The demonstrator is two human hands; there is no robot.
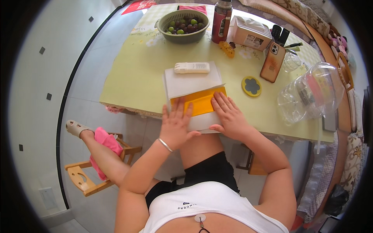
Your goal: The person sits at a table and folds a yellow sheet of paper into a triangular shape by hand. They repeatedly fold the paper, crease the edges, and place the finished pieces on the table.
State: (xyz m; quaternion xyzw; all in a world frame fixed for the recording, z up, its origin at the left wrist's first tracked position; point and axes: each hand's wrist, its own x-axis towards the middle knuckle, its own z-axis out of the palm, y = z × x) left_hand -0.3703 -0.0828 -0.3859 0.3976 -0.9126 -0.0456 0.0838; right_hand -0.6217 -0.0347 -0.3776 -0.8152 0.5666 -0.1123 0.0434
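Note:
A sheet of orange-yellow paper (pixel 201 104) lies near the front edge of the table, with a creased strip across it. Under and around it are white sheets of paper (pixel 186 84), part of which reaches toward my lap. My left hand (pixel 176 123) presses flat on the left part of the orange sheet, fingers spread. On the right part, my right hand (pixel 232 116) rests palm down with its fingers stretched out. Neither hand grips anything. Just beyond, a white oblong plastic item (pixel 191 68) lies across the white paper; its kind is unclear.
Farther back stand a grey colander (pixel 167 35) of fruit, a maroon thermos (pixel 220 23) and a tissue box (pixel 250 35). Rightward are a phone (pixel 273 62), a yellow coaster (pixel 244 82), a glass (pixel 291 62) and a clear plastic container (pixel 289 101). A wooden stool (pixel 91 187) stands below left.

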